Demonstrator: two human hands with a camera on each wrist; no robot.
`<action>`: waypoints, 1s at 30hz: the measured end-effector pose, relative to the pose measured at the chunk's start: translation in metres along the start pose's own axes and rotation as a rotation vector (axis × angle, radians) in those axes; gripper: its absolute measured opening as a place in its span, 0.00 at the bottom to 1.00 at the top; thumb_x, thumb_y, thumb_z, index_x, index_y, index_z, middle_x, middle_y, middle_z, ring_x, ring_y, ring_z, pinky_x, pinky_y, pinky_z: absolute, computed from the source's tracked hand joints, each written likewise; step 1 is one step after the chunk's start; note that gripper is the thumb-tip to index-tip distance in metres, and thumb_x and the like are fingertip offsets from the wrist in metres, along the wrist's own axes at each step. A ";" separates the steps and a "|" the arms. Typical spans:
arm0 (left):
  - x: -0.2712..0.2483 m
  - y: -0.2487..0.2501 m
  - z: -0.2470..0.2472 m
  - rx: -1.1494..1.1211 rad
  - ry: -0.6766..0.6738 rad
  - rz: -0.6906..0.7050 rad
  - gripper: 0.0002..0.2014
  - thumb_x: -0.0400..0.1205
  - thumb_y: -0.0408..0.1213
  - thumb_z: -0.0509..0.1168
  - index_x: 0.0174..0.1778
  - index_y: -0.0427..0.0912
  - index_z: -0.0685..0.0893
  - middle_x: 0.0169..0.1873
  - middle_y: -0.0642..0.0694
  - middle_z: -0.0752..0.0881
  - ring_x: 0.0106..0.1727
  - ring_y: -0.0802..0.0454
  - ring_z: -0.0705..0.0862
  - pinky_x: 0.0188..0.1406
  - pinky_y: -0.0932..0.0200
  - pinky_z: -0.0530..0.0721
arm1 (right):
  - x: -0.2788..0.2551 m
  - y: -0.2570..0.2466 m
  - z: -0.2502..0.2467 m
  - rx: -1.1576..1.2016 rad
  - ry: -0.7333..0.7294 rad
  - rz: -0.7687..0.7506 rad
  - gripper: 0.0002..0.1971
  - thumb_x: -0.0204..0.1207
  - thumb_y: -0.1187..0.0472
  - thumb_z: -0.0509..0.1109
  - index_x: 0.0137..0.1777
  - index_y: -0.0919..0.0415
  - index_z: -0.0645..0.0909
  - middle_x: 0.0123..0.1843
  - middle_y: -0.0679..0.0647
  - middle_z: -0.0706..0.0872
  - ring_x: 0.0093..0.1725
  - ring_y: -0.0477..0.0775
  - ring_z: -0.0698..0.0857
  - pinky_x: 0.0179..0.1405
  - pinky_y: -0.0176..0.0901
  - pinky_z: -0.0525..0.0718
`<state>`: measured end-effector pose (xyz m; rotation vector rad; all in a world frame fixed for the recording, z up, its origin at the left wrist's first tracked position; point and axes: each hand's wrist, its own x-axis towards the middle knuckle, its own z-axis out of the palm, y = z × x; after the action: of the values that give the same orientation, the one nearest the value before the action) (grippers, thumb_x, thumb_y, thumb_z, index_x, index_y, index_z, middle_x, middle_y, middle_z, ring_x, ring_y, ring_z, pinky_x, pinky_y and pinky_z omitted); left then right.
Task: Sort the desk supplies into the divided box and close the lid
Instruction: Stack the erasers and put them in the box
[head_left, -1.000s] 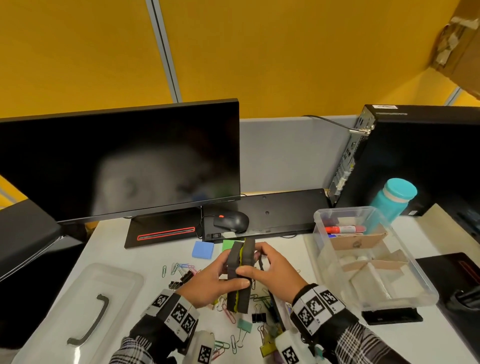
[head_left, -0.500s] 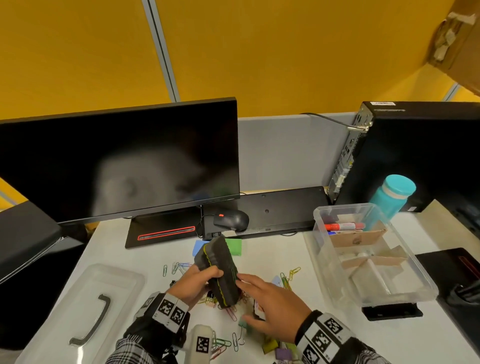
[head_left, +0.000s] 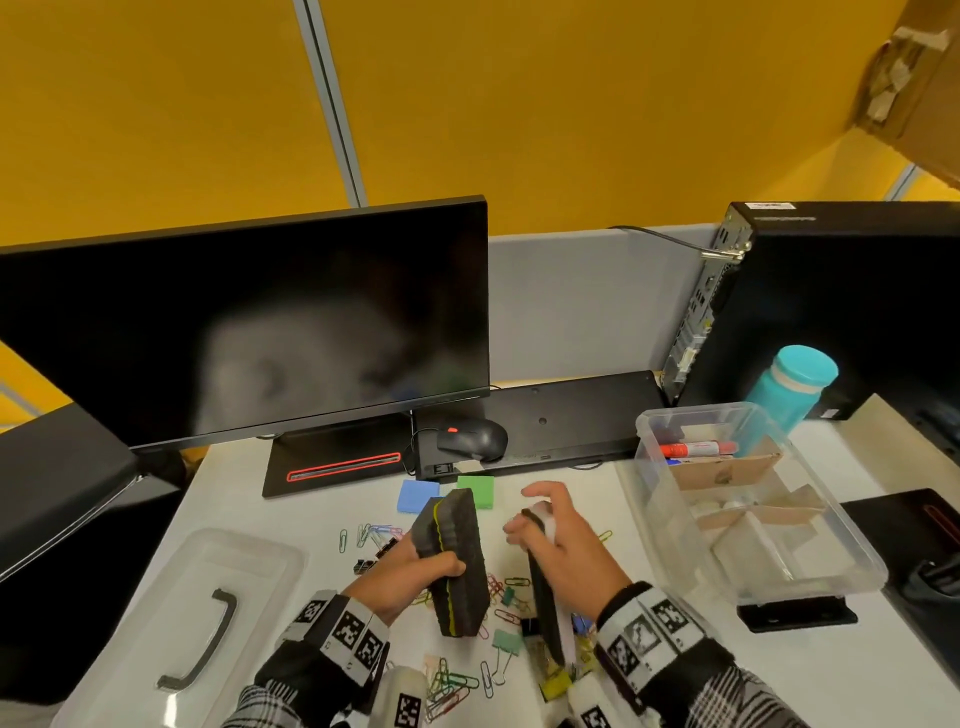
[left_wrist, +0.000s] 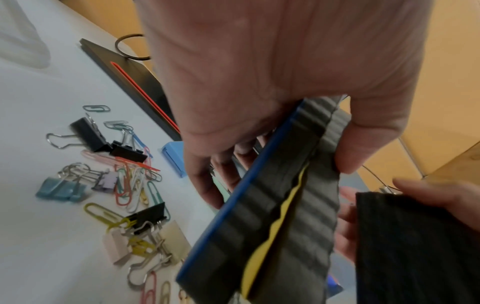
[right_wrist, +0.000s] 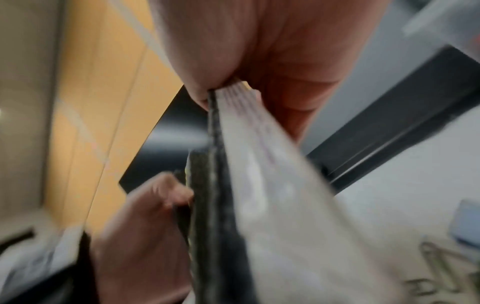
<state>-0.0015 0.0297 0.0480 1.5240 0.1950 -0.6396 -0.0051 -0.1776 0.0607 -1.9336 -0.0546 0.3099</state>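
Note:
My left hand (head_left: 434, 566) grips two black foam erasers (head_left: 460, 561) stacked together, one backed in blue and one in yellow; the left wrist view shows this pair (left_wrist: 285, 205) under the palm (left_wrist: 259, 82). My right hand (head_left: 550, 535) holds a third eraser (head_left: 545, 613), black felt with a pale back, on edge just right of the pair. In the blurred right wrist view this eraser (right_wrist: 259, 185) is pinched between thumb and fingers. The clear divided box (head_left: 647, 431) stands open to the right, with a red marker (head_left: 698, 448) in its far compartment.
Several paper clips and binder clips (head_left: 452, 680) lie scattered under my hands. The clear lid (head_left: 104, 649) with a grey handle lies at the front left. Blue (head_left: 418, 496) and green (head_left: 478, 488) pads, a mouse (head_left: 472, 436), monitor, computer tower and teal bottle (head_left: 792, 389) stand behind.
Both hands held the stacked pair upright; then the right hand let go, dropped to the desk and came up holding a third eraser beside the pair.

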 end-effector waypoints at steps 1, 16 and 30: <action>-0.001 0.000 0.001 0.001 -0.002 -0.001 0.34 0.56 0.42 0.74 0.61 0.46 0.79 0.56 0.42 0.88 0.61 0.44 0.84 0.68 0.44 0.79 | 0.004 -0.001 -0.002 0.115 0.019 0.036 0.23 0.68 0.31 0.65 0.58 0.40 0.70 0.57 0.49 0.86 0.56 0.47 0.86 0.62 0.52 0.83; -0.021 0.013 0.029 -0.057 -0.230 -0.023 0.26 0.66 0.34 0.70 0.62 0.40 0.78 0.54 0.42 0.89 0.56 0.49 0.86 0.55 0.58 0.85 | 0.009 -0.013 0.026 0.314 0.232 0.089 0.20 0.81 0.41 0.55 0.53 0.55 0.80 0.47 0.50 0.84 0.50 0.51 0.84 0.62 0.54 0.80; -0.008 0.029 0.041 1.168 0.132 0.490 0.34 0.71 0.51 0.71 0.69 0.61 0.62 0.56 0.59 0.77 0.57 0.57 0.78 0.57 0.59 0.77 | -0.015 -0.043 -0.009 0.372 -0.153 0.327 0.26 0.72 0.36 0.67 0.64 0.50 0.70 0.59 0.56 0.83 0.56 0.53 0.87 0.50 0.49 0.88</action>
<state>-0.0050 -0.0101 0.0796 2.6081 -0.5464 -0.2194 -0.0130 -0.1729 0.1060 -1.5421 0.2083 0.6395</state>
